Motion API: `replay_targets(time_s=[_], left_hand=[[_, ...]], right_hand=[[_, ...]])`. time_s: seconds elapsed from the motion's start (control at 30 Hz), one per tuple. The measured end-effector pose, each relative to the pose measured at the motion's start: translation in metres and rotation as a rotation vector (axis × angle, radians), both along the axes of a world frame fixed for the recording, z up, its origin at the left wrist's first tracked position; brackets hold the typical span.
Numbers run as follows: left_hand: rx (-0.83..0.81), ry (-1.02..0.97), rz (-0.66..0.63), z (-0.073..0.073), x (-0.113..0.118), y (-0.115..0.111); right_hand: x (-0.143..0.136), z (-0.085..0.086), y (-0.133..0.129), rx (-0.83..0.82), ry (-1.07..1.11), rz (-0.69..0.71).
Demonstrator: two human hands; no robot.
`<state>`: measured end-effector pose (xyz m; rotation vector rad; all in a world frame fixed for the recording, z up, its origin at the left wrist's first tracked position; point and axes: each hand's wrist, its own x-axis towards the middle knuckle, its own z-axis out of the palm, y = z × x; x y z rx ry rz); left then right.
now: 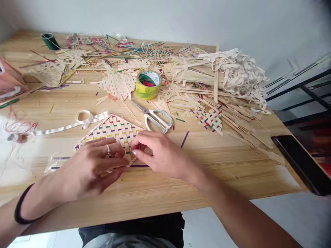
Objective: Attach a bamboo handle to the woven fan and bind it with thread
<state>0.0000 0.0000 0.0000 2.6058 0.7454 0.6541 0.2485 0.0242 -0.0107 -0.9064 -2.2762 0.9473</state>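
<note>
Fingers (117, 148) loosely curled, the left hand (90, 163) rests at the lower edge of a woven piece (119, 132), left of centre in the frame; the right hand (162, 151) meets its right edge, thumb and forefinger nearly closed, though from where I stand I cannot tell whether either pinches the rim. White ribbon (57, 130) runs leftward from near its top; white-handled scissors (149, 112) lie just beyond the right hand, below a tape roll (147, 92) at upper centre. Thin strips (240, 119) and woven scraps (117, 85) litter the desk (227, 182), with a green tube (51, 43) at upper left and a black, phone-shaped object (300, 165) at far right
</note>
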Motion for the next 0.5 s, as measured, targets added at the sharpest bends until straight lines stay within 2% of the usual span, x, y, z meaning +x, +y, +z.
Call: replay_targets(time_s=[0.3, 0.5], left_hand=[[0.071, 0.088, -0.006, -0.0014, -0.0031, 0.0013], [0.174, 0.163, -0.025, 0.0008, -0.0013, 0.0005]], right_hand=[[0.0002, -0.0036, 0.0007, 0.008, 0.003, 0.002], [0.0002, -0.005, 0.0019, 0.004, -0.008, 0.005]])
